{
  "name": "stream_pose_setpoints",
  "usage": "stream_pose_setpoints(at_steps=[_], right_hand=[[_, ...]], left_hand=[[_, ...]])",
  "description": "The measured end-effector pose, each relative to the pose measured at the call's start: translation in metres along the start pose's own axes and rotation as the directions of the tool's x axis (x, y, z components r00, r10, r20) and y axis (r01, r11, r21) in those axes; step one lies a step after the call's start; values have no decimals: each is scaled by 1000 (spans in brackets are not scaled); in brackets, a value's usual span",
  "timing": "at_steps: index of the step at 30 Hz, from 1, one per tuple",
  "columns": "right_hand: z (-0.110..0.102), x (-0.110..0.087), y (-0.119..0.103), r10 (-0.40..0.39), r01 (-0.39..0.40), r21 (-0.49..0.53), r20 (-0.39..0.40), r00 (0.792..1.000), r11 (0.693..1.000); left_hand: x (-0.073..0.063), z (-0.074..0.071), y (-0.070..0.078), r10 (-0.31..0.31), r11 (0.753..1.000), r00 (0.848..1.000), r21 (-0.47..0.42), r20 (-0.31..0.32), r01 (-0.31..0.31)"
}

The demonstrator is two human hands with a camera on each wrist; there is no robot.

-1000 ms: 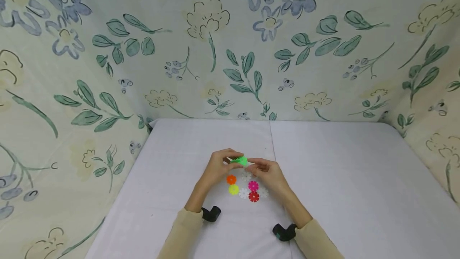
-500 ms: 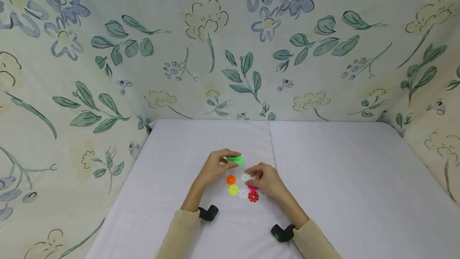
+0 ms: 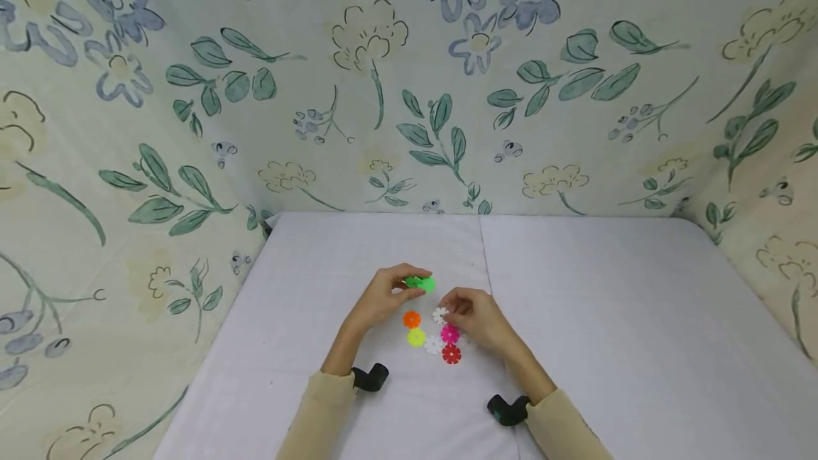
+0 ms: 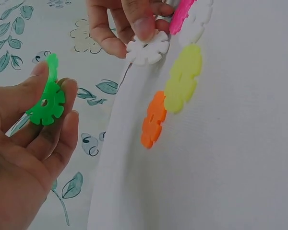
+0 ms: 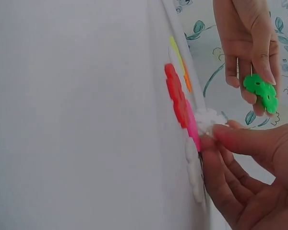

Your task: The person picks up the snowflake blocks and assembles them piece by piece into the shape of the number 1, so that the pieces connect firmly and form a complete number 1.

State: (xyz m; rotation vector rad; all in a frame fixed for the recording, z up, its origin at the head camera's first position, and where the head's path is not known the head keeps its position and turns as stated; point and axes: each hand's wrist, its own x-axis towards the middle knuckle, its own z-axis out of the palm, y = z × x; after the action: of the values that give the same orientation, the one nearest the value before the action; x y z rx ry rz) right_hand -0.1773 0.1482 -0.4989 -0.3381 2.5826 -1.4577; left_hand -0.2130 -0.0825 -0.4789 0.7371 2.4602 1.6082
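My left hand (image 3: 383, 298) pinches two joined green notched flower discs (image 4: 47, 103) between thumb and fingers, above the white-covered table. They meet at an angle, one edge slotted into the other. To the right, my right hand (image 3: 476, 314) pinches a white flower disc (image 4: 148, 49) by its edge, thumb on top. This disc is tilted up beside a pink disc (image 3: 450, 334). Close below the hands lie an orange disc (image 3: 412, 319), a yellow disc (image 3: 416, 337), another white disc (image 3: 433, 345) and a red disc (image 3: 451, 354). One more white disc (image 5: 193, 170) lies partly hidden under my right hand.
White cloth (image 3: 319, 247) covers the table, with a crease running front to back near the middle. A floral curtain (image 3: 377, 91) hangs behind and at both sides. Black curved wrist mounts (image 3: 372, 378) stick out inward from both sleeves.
My right hand has let go of the green discs, moved down toward the loose discs and picked up a white one. My left hand still holds the green pair, now turned slightly.
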Motion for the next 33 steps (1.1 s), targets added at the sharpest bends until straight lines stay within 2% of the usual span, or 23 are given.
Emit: stream_pose_setpoints(at_steps=[5,10,16,19,24,33], right_hand=[[-10,-1,3,-4,0,128,30,1000,992],[-17,-1,0,-2,8,224,-25,1000,974],[-21,-2,-1,-72,111,326,-129,989,939],[-20,-1,-1,-114,165,371,-157,981,914],[-18,0,-2,-138,208,416,-193,972,885],[-16,0,-4,-153,238,416,-229,961,877]], left_hand=[[-1,1,0,-10,999,1000,-34,-5,10],[0,2,-3,-6,998,1000,-58,1,6],[1,2,-2,-4,999,1000,-42,8,5],[0,2,-2,-1,999,1000,-35,8,1],[0,2,0,15,999,1000,-41,3,-14],[0,2,2,10,998,1000,-63,15,-9]])
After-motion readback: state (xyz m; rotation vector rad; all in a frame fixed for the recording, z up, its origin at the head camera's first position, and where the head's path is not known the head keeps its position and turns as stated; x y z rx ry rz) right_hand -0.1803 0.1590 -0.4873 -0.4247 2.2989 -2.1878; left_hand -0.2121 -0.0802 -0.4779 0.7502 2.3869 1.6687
